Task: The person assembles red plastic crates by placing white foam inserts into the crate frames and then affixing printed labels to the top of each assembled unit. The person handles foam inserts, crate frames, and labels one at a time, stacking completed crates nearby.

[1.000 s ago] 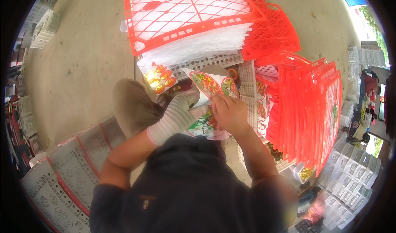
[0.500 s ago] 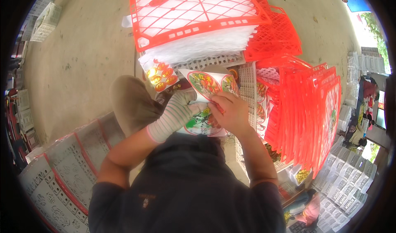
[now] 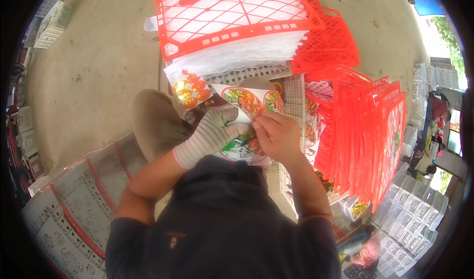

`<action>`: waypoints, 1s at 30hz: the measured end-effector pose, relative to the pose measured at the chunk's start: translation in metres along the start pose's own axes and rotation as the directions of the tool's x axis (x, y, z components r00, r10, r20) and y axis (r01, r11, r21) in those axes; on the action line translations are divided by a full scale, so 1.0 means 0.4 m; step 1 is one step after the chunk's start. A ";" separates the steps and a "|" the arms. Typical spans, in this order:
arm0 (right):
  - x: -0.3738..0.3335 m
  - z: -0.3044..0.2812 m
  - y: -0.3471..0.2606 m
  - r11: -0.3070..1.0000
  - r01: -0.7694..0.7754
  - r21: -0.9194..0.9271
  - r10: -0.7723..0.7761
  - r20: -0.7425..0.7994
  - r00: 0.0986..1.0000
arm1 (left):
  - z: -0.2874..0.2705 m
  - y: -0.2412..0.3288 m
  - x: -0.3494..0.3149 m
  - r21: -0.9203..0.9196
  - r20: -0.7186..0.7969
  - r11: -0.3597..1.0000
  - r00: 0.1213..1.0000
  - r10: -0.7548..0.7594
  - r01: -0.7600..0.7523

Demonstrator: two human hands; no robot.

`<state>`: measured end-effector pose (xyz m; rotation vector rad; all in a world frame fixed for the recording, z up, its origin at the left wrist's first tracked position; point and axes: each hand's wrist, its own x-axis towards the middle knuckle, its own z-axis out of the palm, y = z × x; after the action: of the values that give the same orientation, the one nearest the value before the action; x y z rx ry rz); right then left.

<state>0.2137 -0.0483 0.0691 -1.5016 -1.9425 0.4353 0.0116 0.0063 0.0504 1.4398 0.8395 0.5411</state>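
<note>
**A Picture Sheet (image 3: 244, 99) Held by Both Hands**

The picture sheet is right in front of the person, above the lap. The left hand (image 3: 210, 132), in a stripy glove, is curled and grips its left side. The bare right hand (image 3: 277, 135) pinches its lower edge between thumb and fingers.

More printed paper (image 3: 243, 149) shows just below the picture sheet. To its left is a small sheet with gold and orange ovals (image 3: 191, 90). Past its far side sits a big white stack (image 3: 237, 51) with a red tray (image 3: 227, 40) on top. Lots of red trays (image 3: 363, 138) lean together to its right.
</note>
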 end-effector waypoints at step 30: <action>0.718 -0.055 0.151 0.885 -0.008 -0.465 -0.271 -0.528 0.805 | -0.115 -0.226 -0.152 -0.638 0.040 0.682 0.900 -0.435 0.358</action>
<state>0.2309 0.2393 0.1296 -1.5102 -1.6766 -0.5380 -0.0758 -0.0194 -0.0249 0.5738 0.9154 0.5056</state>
